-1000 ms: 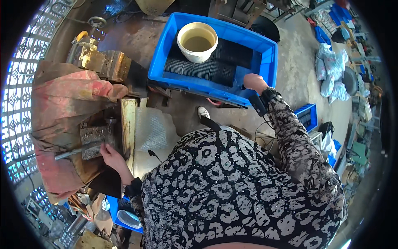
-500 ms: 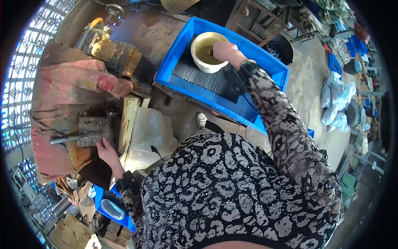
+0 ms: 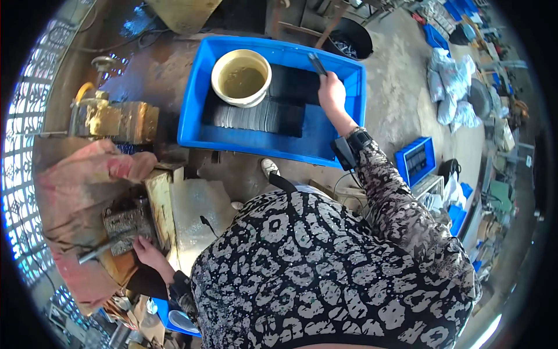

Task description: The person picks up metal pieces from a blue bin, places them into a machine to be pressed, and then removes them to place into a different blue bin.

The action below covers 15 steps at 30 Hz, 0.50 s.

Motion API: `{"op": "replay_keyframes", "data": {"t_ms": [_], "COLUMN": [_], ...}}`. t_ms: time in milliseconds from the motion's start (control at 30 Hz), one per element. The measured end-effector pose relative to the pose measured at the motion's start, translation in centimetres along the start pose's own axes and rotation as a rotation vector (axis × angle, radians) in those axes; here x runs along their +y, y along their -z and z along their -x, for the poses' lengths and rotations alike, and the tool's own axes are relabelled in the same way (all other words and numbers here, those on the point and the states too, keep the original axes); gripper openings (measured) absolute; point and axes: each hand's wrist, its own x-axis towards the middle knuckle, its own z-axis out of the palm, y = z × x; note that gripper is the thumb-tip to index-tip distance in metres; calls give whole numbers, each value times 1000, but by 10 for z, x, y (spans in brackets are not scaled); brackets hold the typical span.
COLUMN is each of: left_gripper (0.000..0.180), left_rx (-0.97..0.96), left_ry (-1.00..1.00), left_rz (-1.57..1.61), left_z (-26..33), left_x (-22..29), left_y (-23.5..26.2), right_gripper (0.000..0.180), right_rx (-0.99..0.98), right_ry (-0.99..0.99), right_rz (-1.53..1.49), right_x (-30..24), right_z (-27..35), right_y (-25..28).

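Note:
Over the right end of a large blue plastic crate, my right hand is closed on thin dark strips, which point up and away from me. In the crate lies a long row of thin dark plates packed on edge. A cream tub with murky yellowish liquid rests on the plates, left of my right hand. At left, my left hand has its fingers stretched against the near right edge of a grimy metal block. A bare metal rod extends left from that block.
A stained reddish cloth drapes the machine at left, beside a worn wooden board and a greyish sheet. Beyond the crate stands a black round bin. A smaller blue crate and plastic bags sit on the floor at right.
My right hand has come out of the tub, moved right, and now shows dark strips in its grip. My left hand stays by the metal block. The whole view has shifted.

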Motion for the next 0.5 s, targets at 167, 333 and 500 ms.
{"op": "replay_keyframes", "data": {"t_ms": [167,333,500], "left_gripper": [35,36,36], "left_rx": [-52,-62,-56], "left_ry": [33,13,3], "left_rz": [-46,-111,-205], "left_z": [-1,-3,-1], "left_x": [6,7,9], "left_y": [2,2,3], "right_gripper": [24,21,20], "right_rx": [14,34,-65], "right_ry": [-293,-413,-452], "right_rz": [156,80,218], "right_x": [101,118,107], "right_z": [-18,-19,-15], "right_y": [-41,-64,-60]}}
